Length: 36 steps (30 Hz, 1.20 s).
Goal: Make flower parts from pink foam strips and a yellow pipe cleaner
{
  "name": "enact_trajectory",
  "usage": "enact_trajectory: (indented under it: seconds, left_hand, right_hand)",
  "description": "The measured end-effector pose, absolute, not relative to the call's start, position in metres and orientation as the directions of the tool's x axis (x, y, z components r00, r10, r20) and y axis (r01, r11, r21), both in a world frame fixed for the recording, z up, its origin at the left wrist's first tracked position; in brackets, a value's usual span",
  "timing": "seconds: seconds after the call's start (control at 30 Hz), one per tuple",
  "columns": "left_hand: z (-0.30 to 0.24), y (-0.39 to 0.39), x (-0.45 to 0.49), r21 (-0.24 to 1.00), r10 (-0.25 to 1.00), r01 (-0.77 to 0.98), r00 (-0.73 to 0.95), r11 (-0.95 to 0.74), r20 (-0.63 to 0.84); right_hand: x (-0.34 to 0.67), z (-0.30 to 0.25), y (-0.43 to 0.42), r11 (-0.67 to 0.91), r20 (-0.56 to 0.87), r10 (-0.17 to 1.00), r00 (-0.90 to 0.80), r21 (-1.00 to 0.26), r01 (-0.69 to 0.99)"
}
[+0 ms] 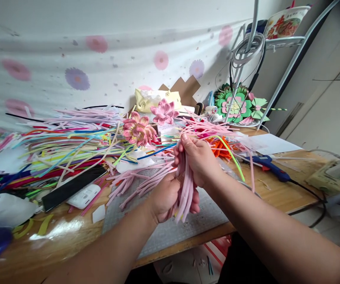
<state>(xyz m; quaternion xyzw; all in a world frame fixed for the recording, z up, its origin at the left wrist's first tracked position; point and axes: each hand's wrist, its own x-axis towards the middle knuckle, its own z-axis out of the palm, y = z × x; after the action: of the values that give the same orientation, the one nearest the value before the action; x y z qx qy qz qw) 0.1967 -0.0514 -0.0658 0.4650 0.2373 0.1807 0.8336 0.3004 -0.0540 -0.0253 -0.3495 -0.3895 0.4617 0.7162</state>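
Observation:
A bundle of pale pink pipe cleaners is held above the grey cutting mat near the table's front edge. My left hand is closed around its lower part, the fingertips showing on the far side. Higher up, my right hand grips the same bundle, thumb on top near its upper end. The lower ends hang loose toward me. Beneath and behind my hands, more pink pipe cleaners lie spread on the mat. Two pink flowers made of fuzzy stems stand behind them.
Heaps of coloured pipe cleaners cover the left and back of the table. A black phone and a white case lie at the left. On the right are a blue glue gun with its cord and a metal rack.

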Motion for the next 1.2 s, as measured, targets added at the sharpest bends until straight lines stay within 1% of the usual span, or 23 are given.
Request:
enact_trajectory:
  seconds: [0.07,0.17,0.2,0.27,0.33,0.4,0.47,0.53,0.63,0.7,0.77,0.87,0.9,0.93,0.97,1.0,1.07,1.1,1.13,1.2]
  left_hand:
    - [-0.066,-0.052,0.197,0.844,0.503,-0.087,0.833,0.529,-0.23]
    - [-0.068,-0.049,0.195,0.794,0.442,-0.083,0.863,0.603,-0.245]
    - [-0.069,-0.049,0.194,0.789,0.441,-0.091,0.865,0.608,-0.241]
    - [-0.07,-0.048,0.193,0.814,0.477,-0.124,0.856,0.567,-0.202]
    - [-0.07,-0.049,0.193,0.862,0.504,-0.151,0.854,0.484,-0.134]
    - [-0.068,-0.05,0.192,0.924,0.529,-0.146,0.846,0.352,-0.068]
    - [-0.066,-0.05,0.192,0.976,0.546,-0.088,0.837,0.199,-0.036]
    - [-0.064,-0.05,0.191,0.999,0.546,-0.005,0.838,0.043,-0.02]
    - [-0.065,-0.049,0.19,0.988,0.507,0.054,0.862,-0.145,0.028]
    - [-0.068,-0.048,0.191,0.974,0.496,0.072,0.867,-0.216,0.046]
    - [-0.071,-0.048,0.193,0.954,0.541,0.107,0.839,-0.28,0.064]
    - [-0.071,-0.046,0.193,0.89,0.666,0.222,0.737,-0.399,0.115]
    - [-0.07,-0.045,0.192,0.879,0.672,0.248,0.733,-0.408,0.105]
    - [-0.067,-0.043,0.19,0.892,0.649,0.247,0.758,-0.379,0.067]
    - [-0.065,-0.041,0.188,0.927,0.591,0.213,0.807,-0.309,0.012]
    - [-0.062,-0.039,0.186,0.967,0.506,0.156,0.862,-0.2,-0.034]
    - [-0.058,-0.035,0.183,0.998,0.352,0.017,0.935,0.066,-0.04]
    - [-0.057,-0.034,0.182,0.982,0.309,-0.035,0.951,0.187,-0.025]
    - [-0.058,-0.034,0.182,0.957,0.293,-0.073,0.956,0.28,-0.013]
    - [-0.062,-0.036,0.183,0.909,0.277,-0.089,0.96,0.407,-0.03]
  right_hand:
    - [0.301,-0.026,-0.052,0.337,0.232,0.927,0.296,-0.862,-0.38]
    - [0.302,-0.026,-0.05,0.293,0.161,0.934,0.319,-0.856,-0.425]
    - [0.302,-0.025,-0.05,0.278,0.138,0.937,0.322,-0.851,-0.445]
    - [0.303,-0.025,-0.051,0.277,0.129,0.935,0.33,-0.845,-0.458]
    - [0.303,-0.024,-0.052,0.31,0.17,0.927,0.335,-0.85,-0.427]
    - [0.302,-0.023,-0.053,0.319,0.192,0.926,0.324,-0.857,-0.405]
    - [0.303,-0.021,-0.055,0.29,0.164,0.938,0.307,-0.856,-0.428]
    - [0.306,-0.016,-0.058,0.24,0.111,0.953,0.281,-0.843,-0.481]
    - [0.313,-0.007,-0.063,0.168,0.051,0.973,0.224,-0.822,-0.544]
    - [0.316,-0.003,-0.066,0.14,0.023,0.978,0.208,-0.811,-0.568]
    - [0.317,-0.002,-0.068,0.142,0.01,0.975,0.223,-0.797,-0.587]
    - [0.318,-0.002,-0.069,0.171,0.024,0.97,0.241,-0.776,-0.607]
    - [0.318,-0.002,-0.069,0.173,0.036,0.973,0.23,-0.773,-0.611]
    - [0.318,-0.002,-0.069,0.172,0.05,0.976,0.21,-0.77,-0.615]
    - [0.318,-0.002,-0.07,0.164,0.067,0.982,0.177,-0.766,-0.622]
    - [0.318,-0.003,-0.07,0.149,0.085,0.988,0.132,-0.761,-0.631]
    - [0.316,-0.005,-0.072,0.113,0.124,0.992,0.03,-0.747,-0.655]
    - [0.314,-0.007,-0.072,0.097,0.145,0.989,-0.017,-0.739,-0.667]
    - [0.312,-0.009,-0.072,0.089,0.17,0.984,-0.055,-0.73,-0.677]
    - [0.306,-0.015,-0.07,0.089,0.215,0.972,-0.097,-0.713,-0.696]
